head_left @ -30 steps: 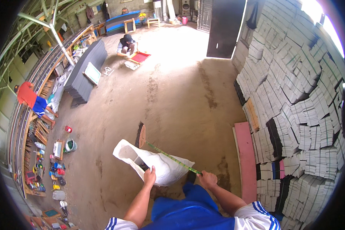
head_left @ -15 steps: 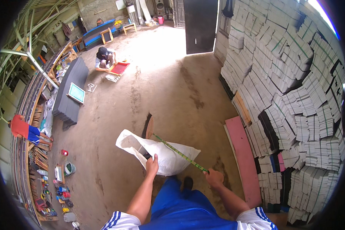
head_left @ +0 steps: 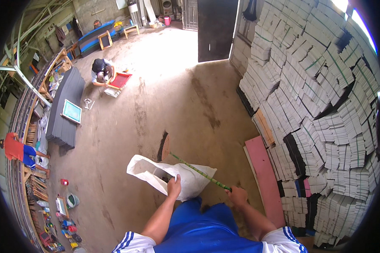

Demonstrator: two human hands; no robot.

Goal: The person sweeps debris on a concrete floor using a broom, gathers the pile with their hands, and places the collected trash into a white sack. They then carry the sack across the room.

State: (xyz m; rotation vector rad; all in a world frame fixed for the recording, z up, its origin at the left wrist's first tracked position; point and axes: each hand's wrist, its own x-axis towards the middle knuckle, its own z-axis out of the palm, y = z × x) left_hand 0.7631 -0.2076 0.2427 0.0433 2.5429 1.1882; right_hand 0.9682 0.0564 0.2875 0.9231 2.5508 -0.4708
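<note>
My left hand (head_left: 174, 185) is closed on the near rim of a white woven sack (head_left: 190, 189), which hangs in front of my legs with its mouth gaping to the left. What lies inside the sack is mostly hidden. In my right hand (head_left: 237, 195) is the end of a broom (head_left: 198, 171) with a green patterned handle. The handle slants across the top of the sack to the broom's orange head (head_left: 166, 146) and dark bristles, which are beyond the sack, over the concrete floor.
Tall stacks of white bundled sheets (head_left: 308, 118) line the right, with a pink slab (head_left: 264, 179) beside them. A crouching person (head_left: 101, 72) handles a red framed screen (head_left: 120, 80). Another person (head_left: 19, 150) stands far left. Dark sheets (head_left: 65, 109) and paint containers (head_left: 69, 227) sit left.
The view has shifted slightly to the right. The sack's mouth has folded and my left hand has come a little nearer the right one; both hands keep their holds.
</note>
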